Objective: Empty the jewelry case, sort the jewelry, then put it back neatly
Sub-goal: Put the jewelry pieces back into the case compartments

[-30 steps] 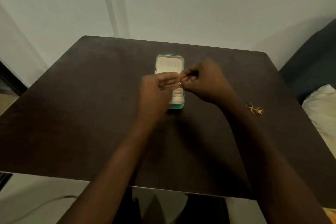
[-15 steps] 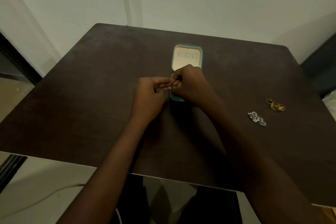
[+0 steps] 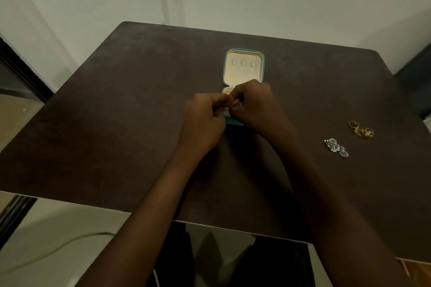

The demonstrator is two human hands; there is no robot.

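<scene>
A small rectangular teal jewelry case with rounded corners and a cream, velvety lining lies open at the middle of the dark brown matte wooden table. Over its near half a tiny glinting piece of jewelry is pinched between the curled fingers of the left hand and right hand. Far right, tangled gold rings and silver floral earrings are laid close together
</scene>
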